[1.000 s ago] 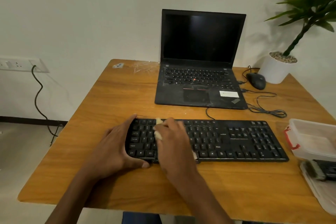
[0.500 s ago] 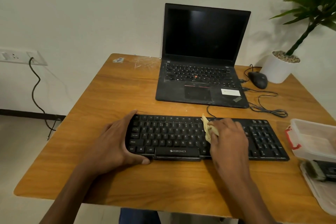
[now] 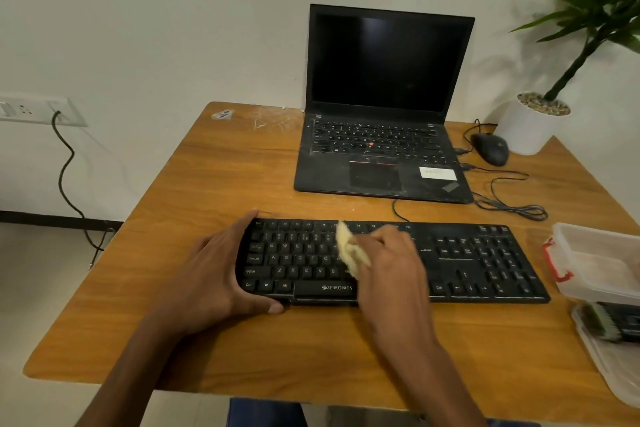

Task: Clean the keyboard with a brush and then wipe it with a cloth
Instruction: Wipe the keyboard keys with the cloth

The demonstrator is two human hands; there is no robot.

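A black keyboard (image 3: 485,260) lies across the near part of the wooden table (image 3: 214,184). My left hand (image 3: 211,274) grips its left end, thumb at the front edge and fingers at the back. My right hand (image 3: 391,263) presses a small yellowish cloth (image 3: 349,250) onto the keys near the middle of the keyboard; the hand is blurred. A brush (image 3: 609,321) with pale bristles and a dark body lies on a clear lid at the right edge of the table.
An open black laptop (image 3: 381,149) stands behind the keyboard. A black mouse (image 3: 490,148) and its coiled cable (image 3: 512,204) lie to its right. A white plant pot (image 3: 530,125) stands at the back right. A clear plastic box (image 3: 595,263) with a red clip sits right of the keyboard.
My right hand swept the cloth from the left part of the keyboard to the right, then back toward the middle. My left hand has stayed on the keyboard's left end.
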